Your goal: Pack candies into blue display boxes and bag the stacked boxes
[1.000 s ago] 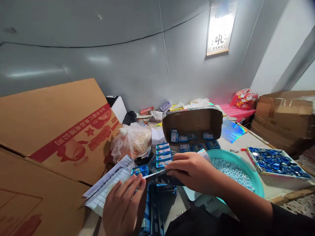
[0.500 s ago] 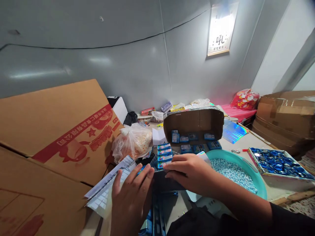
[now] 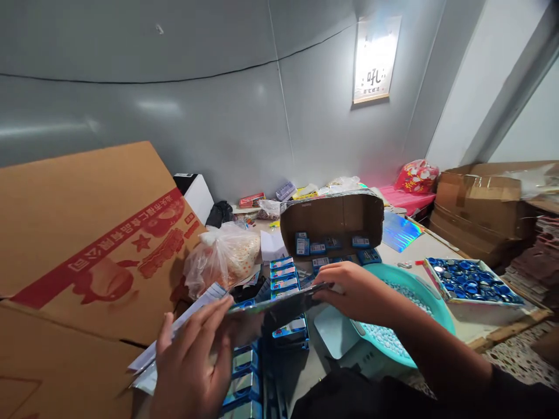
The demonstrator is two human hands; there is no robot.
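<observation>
While both hands' fingers clamp shiny sheet (image 3: 279, 305), carton (image 3: 100, 244) shows red Chinese print, unreadable.

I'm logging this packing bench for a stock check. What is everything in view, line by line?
sheet: one, shiny dark, held flat between both hands
small boxes: many, blue, stacked mid-table and under the sheet
open carton: one, brown, behind the stack, blue boxes inside
basin: one, teal, right, holding pale blue pellets
tray: one, white, far right, full of blue caps
bag: one, clear plastic, left of the stack
big carton: one, brown with red print, left
left hand: gripping the sheet's left end
right hand: gripping its right end
</observation>
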